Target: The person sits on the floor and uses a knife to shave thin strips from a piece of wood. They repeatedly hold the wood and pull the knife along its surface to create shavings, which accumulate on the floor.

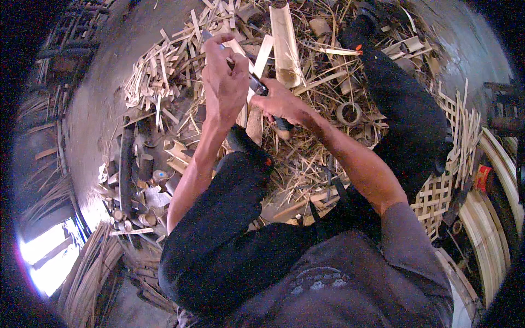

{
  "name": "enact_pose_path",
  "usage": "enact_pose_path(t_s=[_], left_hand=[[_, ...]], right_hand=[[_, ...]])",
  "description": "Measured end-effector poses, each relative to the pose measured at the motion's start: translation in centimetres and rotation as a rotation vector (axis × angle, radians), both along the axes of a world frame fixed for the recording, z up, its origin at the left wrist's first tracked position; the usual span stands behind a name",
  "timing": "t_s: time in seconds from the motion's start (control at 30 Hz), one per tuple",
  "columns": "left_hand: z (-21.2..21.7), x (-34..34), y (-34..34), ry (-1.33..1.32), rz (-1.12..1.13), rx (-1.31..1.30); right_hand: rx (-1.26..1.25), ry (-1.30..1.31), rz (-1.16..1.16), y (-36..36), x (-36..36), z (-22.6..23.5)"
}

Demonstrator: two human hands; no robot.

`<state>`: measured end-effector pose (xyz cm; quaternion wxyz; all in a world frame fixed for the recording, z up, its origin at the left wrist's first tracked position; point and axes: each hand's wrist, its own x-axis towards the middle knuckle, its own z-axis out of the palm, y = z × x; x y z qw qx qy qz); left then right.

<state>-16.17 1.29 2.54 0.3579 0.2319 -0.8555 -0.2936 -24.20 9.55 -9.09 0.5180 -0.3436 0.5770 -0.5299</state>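
Observation:
My right hand (281,104) is closed around the dark handle of a knife (258,85). Its grey blade runs up and left, passing by the fingers of my left hand (224,79). That hand has curled fingers and grips a pale bamboo strip (234,48) lying along the blade; the fingers hide part of both. Just beneath my hands a short wooden piece (254,126) stands between my legs. Beyond them lie a split bamboo half (285,46) and a flat pale slat (264,54).
Cut bamboo slips (158,76) are heaped at the far left. Shavings and a bamboo ring (349,113) litter the floor ahead. Short logs (126,164) lie at my left. A woven bamboo lattice (437,202) and long bamboo strips (481,235) are on my right.

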Motion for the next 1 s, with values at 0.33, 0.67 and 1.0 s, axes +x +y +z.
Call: enact_pose_path(t_s=[0.33, 0.67, 1.0], left_hand=[[0.2, 3.4, -0.1, 0.16, -0.064, 0.275], [-1.2, -0.5, -3.2, 0.239, -0.084, 0.472], [-2.7, -0.7, -9.3, 0.264, 0.149, 0.372]], right_hand=[[0.155, -0.362, -0.089, -0.2, -2.5, -2.0], [-0.018, 0.343, 0.152, 1.3, 6.6, -6.1], [-0.092, 0.032, 0.214, 3.3, 6.4, -5.4]])
